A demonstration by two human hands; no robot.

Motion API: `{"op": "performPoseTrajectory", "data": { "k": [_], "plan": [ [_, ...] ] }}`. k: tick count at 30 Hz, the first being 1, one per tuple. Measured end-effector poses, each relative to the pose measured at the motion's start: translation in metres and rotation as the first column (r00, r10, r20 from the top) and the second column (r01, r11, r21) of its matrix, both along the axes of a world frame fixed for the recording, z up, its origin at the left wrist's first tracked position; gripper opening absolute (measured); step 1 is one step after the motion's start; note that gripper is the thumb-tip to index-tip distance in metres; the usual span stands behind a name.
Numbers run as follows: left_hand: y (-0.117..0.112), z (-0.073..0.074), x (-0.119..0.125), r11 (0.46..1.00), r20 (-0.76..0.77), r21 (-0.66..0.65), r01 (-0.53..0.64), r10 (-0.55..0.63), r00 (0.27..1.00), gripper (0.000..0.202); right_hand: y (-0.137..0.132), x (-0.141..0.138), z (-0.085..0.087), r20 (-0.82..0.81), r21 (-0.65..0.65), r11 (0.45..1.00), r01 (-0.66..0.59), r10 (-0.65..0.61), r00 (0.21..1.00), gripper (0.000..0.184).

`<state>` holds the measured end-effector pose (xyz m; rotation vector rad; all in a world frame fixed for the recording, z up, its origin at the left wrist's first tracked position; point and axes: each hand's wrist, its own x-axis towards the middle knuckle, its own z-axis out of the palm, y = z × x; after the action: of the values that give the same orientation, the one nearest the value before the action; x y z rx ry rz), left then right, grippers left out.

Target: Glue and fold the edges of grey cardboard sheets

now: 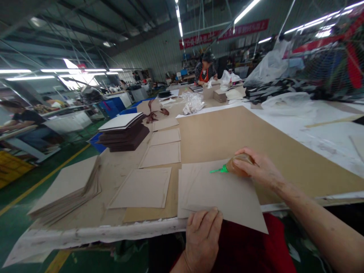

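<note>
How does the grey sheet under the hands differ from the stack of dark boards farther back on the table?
The grey sheet is a single, pale, thin piece; the stack of dark boards is many dark brown layers with a white one on top. The grey sheet overhangs the table's near edge, pinned by the left hand, while the right hand points a green-tipped bottle at it; the stack lies untouched. Both are flat and roughly square.

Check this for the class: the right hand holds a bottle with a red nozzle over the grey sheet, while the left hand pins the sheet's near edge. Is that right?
Not quite. The head view shows the bottle in the right hand has a green nozzle, not red. The rest stands: the left hand pins the near edge of the grey sheet.
</note>
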<state>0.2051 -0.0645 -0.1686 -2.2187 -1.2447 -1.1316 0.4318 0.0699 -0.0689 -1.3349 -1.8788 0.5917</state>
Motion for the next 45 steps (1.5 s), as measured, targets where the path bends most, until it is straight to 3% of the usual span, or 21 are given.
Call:
{"op": "performPoseTrajectory", "data": {
  "k": [6,13,22,28,32,41,45],
  "plan": [
    [0.003,0.000,-0.001,1.000,-0.017,0.013,-0.002,0.003,1.000,0.028,0.008,0.020,-0.002,-0.027,0.066,0.990,0.122,-0.120,0.992,0.032],
    [0.005,0.007,0.000,0.999,-0.043,0.046,-0.012,0.014,0.999,0.027,0.004,0.001,0.011,0.020,0.128,0.991,0.049,-0.052,0.998,0.029],
    [0.005,0.008,-0.001,0.999,-0.066,0.052,0.005,-0.002,0.998,0.029,0.005,-0.007,0.012,0.127,0.145,0.987,-0.070,0.052,0.991,0.018],
    [0.006,0.004,-0.002,1.000,-0.077,0.025,-0.001,0.003,0.997,0.032,-0.007,0.033,0.040,0.361,0.105,0.994,-0.008,-0.031,0.932,0.022],
    [0.006,0.002,-0.003,1.000,-0.057,0.004,0.012,-0.012,0.998,0.031,-0.023,0.061,0.052,0.394,0.044,0.995,0.091,-0.101,0.914,0.029],
    [0.008,0.003,-0.004,0.999,-0.064,0.010,0.035,-0.034,0.997,0.031,-0.030,0.083,0.039,0.333,0.096,0.983,0.158,-0.181,0.925,0.034],
    [0.009,0.004,-0.004,0.998,-0.048,0.020,0.052,-0.051,0.998,0.030,-0.036,0.083,0.038,0.323,0.065,0.991,0.114,-0.129,0.937,0.034]
  ]
}}
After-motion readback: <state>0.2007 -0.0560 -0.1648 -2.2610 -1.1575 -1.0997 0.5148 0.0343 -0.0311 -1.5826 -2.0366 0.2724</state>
